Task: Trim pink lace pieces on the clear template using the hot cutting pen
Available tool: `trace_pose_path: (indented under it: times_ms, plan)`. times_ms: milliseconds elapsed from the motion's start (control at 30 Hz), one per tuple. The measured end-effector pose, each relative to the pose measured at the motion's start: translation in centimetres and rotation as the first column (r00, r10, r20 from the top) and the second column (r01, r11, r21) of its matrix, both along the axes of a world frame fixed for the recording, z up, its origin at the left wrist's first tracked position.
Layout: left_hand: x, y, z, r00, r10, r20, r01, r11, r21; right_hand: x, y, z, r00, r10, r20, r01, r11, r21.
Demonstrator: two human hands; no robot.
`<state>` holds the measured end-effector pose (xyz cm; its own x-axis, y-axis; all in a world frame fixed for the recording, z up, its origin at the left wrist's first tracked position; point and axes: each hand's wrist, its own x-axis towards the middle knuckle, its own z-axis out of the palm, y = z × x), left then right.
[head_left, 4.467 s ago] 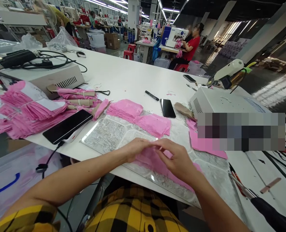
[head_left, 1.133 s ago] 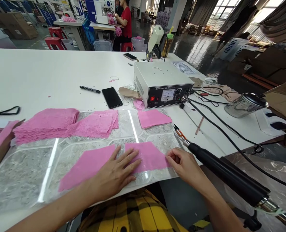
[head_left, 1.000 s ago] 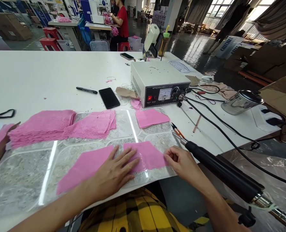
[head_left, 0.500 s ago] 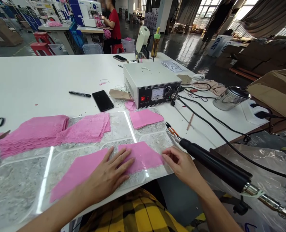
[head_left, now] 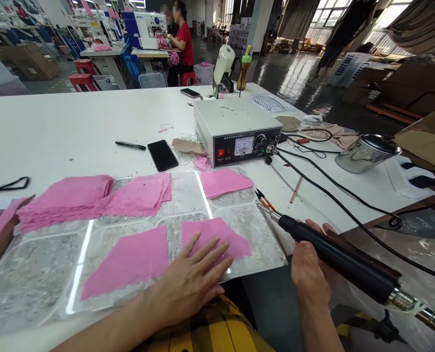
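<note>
My left hand [head_left: 198,274] lies flat with spread fingers on a cut piece of pink fabric [head_left: 235,244] at the table's front edge. At the right edge, my right hand [head_left: 310,278] is around the black grip of an ultrasonic handpiece [head_left: 334,254]; its thumb shows in front and its fingertips behind. The handpiece's metal tip points left, over the table. A second pink piece [head_left: 132,261] lies left of my left hand, and a folded-looking pink piece [head_left: 226,183] lies behind. All rest on a clear sheet over a stone-patterned mat [head_left: 30,278].
Pink fabric stacks [head_left: 66,200] stand at the left. Behind are a phone [head_left: 162,155], a pen [head_left: 130,145] and the ultrasonic control box [head_left: 239,127]. Cables [head_left: 334,195] run across the right side, near a glass jar [head_left: 366,154]. A person [head_left: 182,44] sits at a sewing machine beyond.
My right hand has left the fabric's right corner and moved right, around the handpiece. My left hand has slid right, onto more of the fabric. The view has shifted slightly.
</note>
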<state>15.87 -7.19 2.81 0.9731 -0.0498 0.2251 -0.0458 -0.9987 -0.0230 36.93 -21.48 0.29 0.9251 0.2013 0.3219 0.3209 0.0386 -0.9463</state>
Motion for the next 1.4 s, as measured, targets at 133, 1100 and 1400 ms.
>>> trace_pose_path:
  times_ms: [133,1100,1400]
  plan:
    - [1.0,-0.7,-0.2,0.998,0.05,-0.037,-0.051,0.998,-0.046,0.5,2.5,0.7,0.998,-0.01,-0.059,0.03,0.938,0.346]
    - [1.6,-1.0,-1.6,0.998,0.053,-0.037,-0.056,0.996,-0.077,0.1,0.4,5.1,0.932,0.322,-0.169,-0.235,0.889,0.394]
    - [1.7,-0.9,-1.6,0.999,0.05,-0.018,-0.051,0.996,-0.079,0.3,0.4,5.2,0.934,0.312,-0.174,-0.226,0.892,0.391]
